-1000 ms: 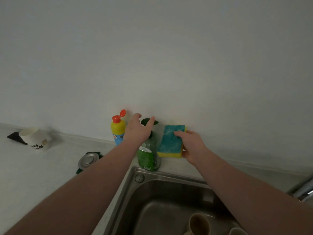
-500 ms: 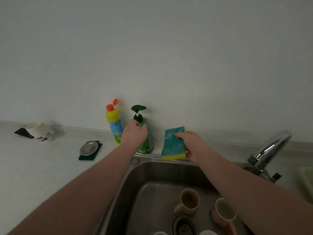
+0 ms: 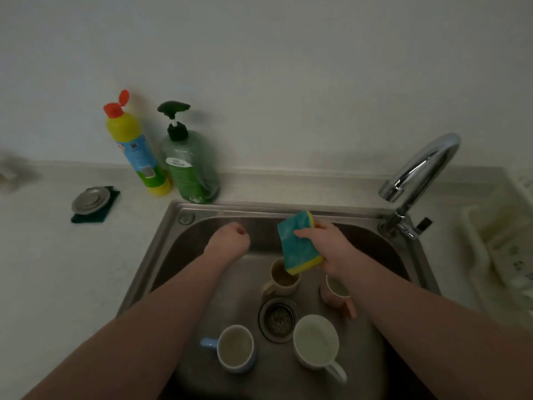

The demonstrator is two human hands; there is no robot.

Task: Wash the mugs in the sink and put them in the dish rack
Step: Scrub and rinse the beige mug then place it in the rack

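Note:
Several mugs stand upright in the steel sink (image 3: 161,241): a beige mug (image 3: 284,281), a pink mug (image 3: 336,294), a blue mug (image 3: 235,349) and a white mug (image 3: 317,343), around the drain (image 3: 278,319). My right hand (image 3: 328,245) grips a blue-and-yellow sponge (image 3: 300,243) above the beige mug. My left hand (image 3: 227,241) hovers over the sink's back left part with its fingers curled under, holding nothing. A pale dish rack (image 3: 501,246) sits at the right edge.
A green soap pump bottle (image 3: 189,166) and a yellow cleaner bottle (image 3: 135,148) stand behind the sink against the wall. A steel sink plug (image 3: 90,199) lies on a dark pad on the left counter. The chrome tap (image 3: 418,174) arches over the sink's right corner.
My left hand left the soap pump bottle and came back over the sink. My right hand carried the sponge from the counter down over the mugs. The view tilted down.

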